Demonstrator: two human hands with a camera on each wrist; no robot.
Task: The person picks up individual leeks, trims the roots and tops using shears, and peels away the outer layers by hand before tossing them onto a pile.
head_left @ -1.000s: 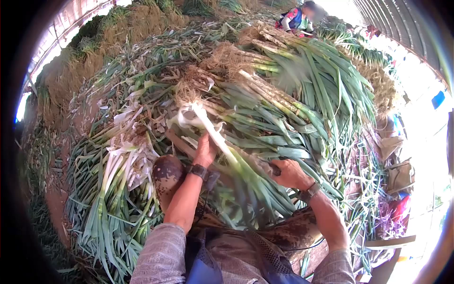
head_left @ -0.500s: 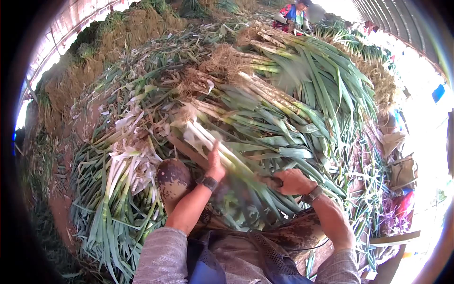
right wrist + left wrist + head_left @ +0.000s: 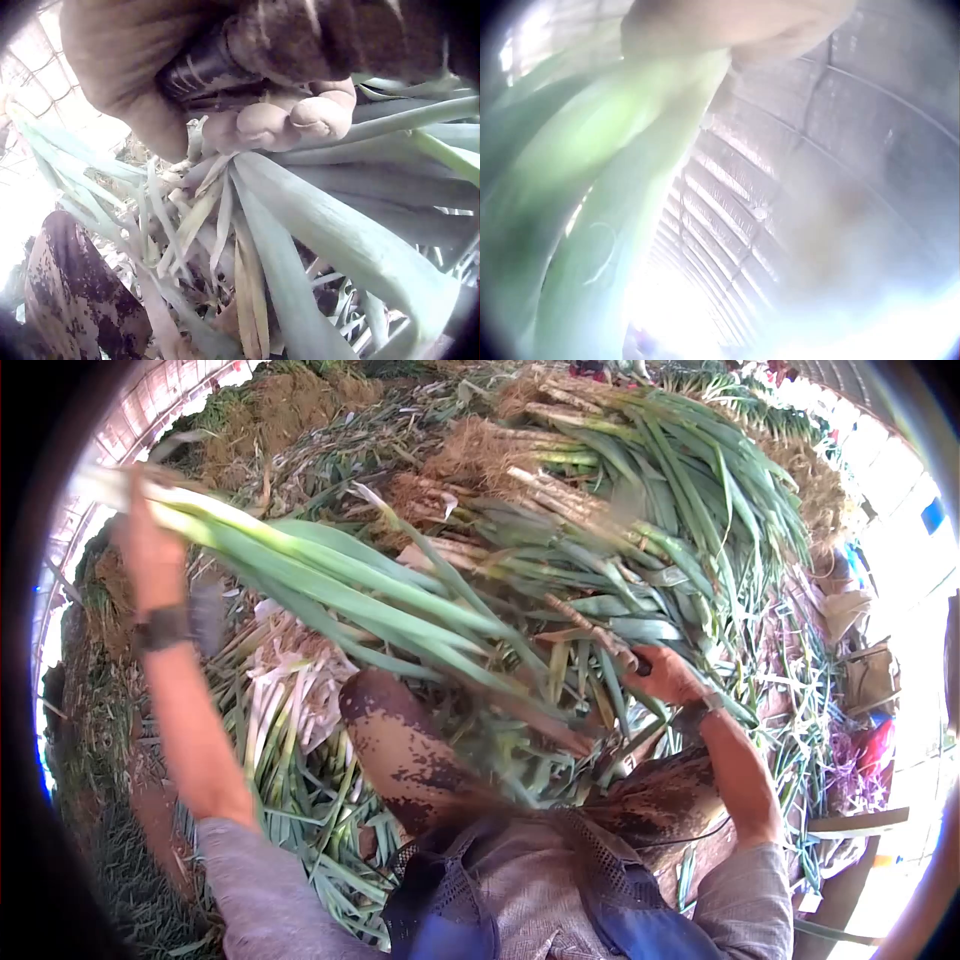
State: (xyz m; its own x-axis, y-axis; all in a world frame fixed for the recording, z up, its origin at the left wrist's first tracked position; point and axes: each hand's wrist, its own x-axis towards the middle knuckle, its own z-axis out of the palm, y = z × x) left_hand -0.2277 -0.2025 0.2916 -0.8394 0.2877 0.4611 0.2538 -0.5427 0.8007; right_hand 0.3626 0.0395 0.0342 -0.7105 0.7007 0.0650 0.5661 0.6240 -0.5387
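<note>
My left hand (image 3: 155, 565) is raised at the far left of the head view, gripping a small bunch of green onions (image 3: 330, 575) near their white ends. Their long leaves trail down to the right over my left knee. In the left wrist view the hand (image 3: 735, 30) curls around the blurred green stalks (image 3: 615, 172). My right hand (image 3: 665, 675) grips a dark-handled tool (image 3: 210, 71), its fingers wrapped around the handle. A thin, brownish front part points up and left from that hand in the head view. Loose leaves (image 3: 330, 210) lie below the right hand.
Several untrimmed green onions with brown roots (image 3: 480, 460) are heaped ahead and to the right. Peeled onions with white stems (image 3: 290, 690) lie in a pile by my left knee (image 3: 390, 730). A cardboard piece (image 3: 870, 675) and purple strings (image 3: 850, 775) are at the right.
My left hand has swung the green onions from in front of me up and far left, away from the tool. The right hand has shifted slightly up and right, still gripping the tool.
</note>
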